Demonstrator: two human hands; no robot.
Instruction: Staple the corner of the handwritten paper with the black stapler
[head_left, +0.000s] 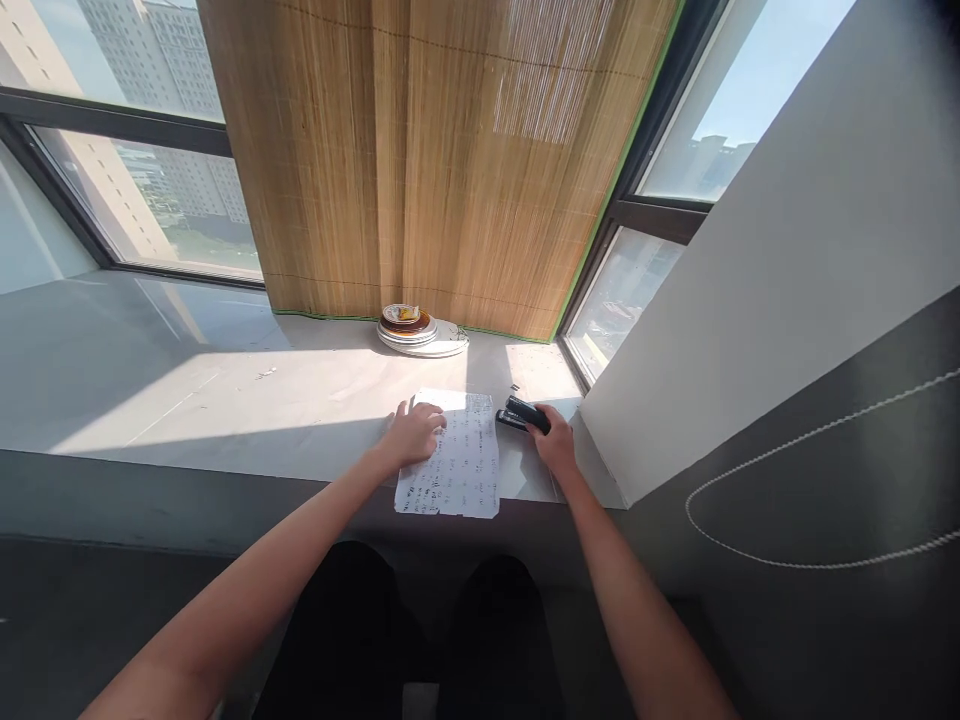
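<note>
A sheet of paper (pixel 469 465) covered in handwriting lies on the window sill, its near edge reaching over the sill's front edge. My left hand (pixel 414 432) rests on the paper's left side with its fingers spread. Just right of the sheet, my right hand (pixel 555 440) is wrapped round the back end of a black stapler (pixel 527 413). The stapler's jaws point left toward the paper's upper right edge and stand slightly apart. Small dark bits (pixel 514 388) lie behind the stapler.
Stacked plates (pixel 424 345) stand at the back of the sill (pixel 247 400), below a hanging bamboo blind (pixel 442 180). A white wall (pixel 750 250) rises at the right. A beaded cord (pixel 810 566) hangs in a loop at the far right.
</note>
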